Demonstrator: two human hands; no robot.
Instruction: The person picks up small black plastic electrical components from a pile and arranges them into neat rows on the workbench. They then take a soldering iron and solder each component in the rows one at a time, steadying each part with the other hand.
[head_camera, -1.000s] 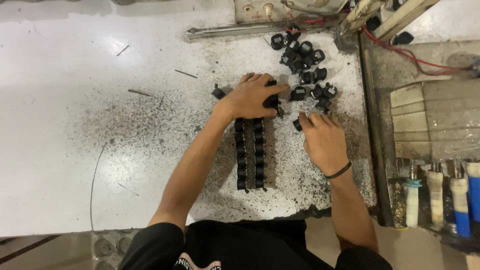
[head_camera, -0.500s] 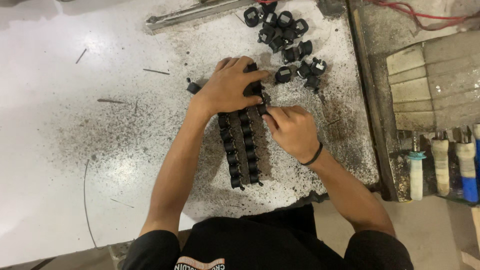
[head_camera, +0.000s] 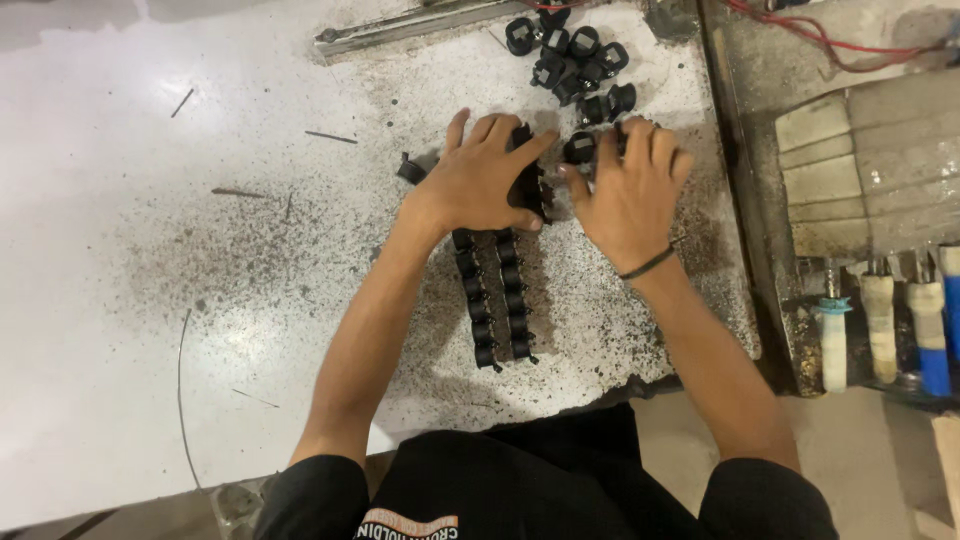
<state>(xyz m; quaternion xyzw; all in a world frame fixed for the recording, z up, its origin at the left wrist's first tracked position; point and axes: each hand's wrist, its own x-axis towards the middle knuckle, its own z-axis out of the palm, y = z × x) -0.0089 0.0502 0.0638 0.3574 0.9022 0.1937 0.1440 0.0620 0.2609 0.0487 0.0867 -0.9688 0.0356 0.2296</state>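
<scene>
Pressing both hands (left (head_camera: 480, 185), right (head_camera: 625, 190)) on two rows of black parts (head_camera: 497, 300).

To the left of my left hand (head_camera: 478, 180) the white table (head_camera: 150, 300) lies open, with only thin wire bits (head_camera: 330, 137) and one stray black part (head_camera: 410, 168). Ahead of my right hand (head_camera: 628, 190) the loose pile (head_camera: 575, 60) blocks the way. Below both hands, two rows (head_camera: 497, 300) fill the middle. Right of my right hand, the table edge (head_camera: 735, 220) and the bottles (head_camera: 880, 320) close it off.
</scene>
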